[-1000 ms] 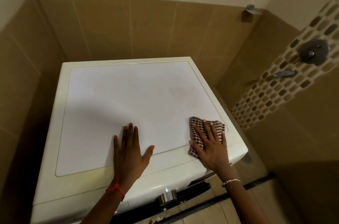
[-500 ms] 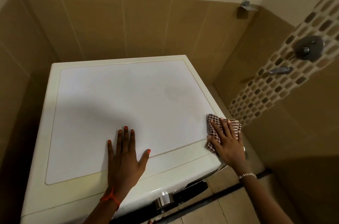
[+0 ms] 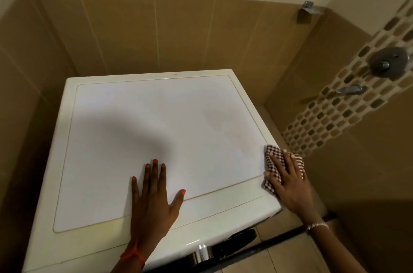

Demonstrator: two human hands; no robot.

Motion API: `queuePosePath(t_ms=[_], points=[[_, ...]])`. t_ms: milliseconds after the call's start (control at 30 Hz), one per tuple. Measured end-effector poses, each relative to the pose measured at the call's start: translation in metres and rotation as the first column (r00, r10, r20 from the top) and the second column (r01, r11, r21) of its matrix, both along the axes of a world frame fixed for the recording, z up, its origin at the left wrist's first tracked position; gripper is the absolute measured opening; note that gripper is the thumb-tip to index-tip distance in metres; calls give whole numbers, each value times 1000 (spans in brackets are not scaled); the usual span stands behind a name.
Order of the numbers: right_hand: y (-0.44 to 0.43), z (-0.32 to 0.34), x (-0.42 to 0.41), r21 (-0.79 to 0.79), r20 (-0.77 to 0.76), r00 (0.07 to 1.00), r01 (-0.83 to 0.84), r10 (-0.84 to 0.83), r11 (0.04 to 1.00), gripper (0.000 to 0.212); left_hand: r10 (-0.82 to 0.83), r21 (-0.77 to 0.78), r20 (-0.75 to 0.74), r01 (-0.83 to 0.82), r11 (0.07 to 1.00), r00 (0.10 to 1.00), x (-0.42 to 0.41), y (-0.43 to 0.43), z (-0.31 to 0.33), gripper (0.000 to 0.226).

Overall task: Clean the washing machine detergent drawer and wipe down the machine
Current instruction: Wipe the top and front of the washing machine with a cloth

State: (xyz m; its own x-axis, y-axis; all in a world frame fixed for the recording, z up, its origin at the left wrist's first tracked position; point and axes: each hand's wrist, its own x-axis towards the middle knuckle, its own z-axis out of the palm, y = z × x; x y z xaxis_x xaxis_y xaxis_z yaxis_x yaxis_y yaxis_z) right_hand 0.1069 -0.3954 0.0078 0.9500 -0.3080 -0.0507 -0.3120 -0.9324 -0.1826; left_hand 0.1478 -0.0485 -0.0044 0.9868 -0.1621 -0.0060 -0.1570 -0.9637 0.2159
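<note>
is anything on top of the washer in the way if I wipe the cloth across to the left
Only the left hand, lying flat on the washer top near the front, left of the checked cloth under the right hand. Farther back, nothing visible stands on the top.

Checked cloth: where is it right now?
Head view: the checked cloth lies on the front right edge of the washing machine top, pressed flat under the right hand.
</note>
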Motion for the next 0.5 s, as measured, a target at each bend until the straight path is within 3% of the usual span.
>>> queuePosePath(t_ms=[100,267,367,500], points=[[-14,-5,56,-63,-107,993,-63,56,996,96,4,4,0,-4,1000,1000,0,-2,0,85],[31,13,102,-22,-15,1000,24,-25,999,81,-4,18,12,4,1000,1000,0,-1,1,87],[28,11,84,-26,7,1000,6,-6,1000,80,-4,12,30,4,1000,1000,-1,0,2,87],[15,1,48,25,-11,993,120,-120,992,69,-6,-15,32,7,1000,999,-3,1,1,89]])
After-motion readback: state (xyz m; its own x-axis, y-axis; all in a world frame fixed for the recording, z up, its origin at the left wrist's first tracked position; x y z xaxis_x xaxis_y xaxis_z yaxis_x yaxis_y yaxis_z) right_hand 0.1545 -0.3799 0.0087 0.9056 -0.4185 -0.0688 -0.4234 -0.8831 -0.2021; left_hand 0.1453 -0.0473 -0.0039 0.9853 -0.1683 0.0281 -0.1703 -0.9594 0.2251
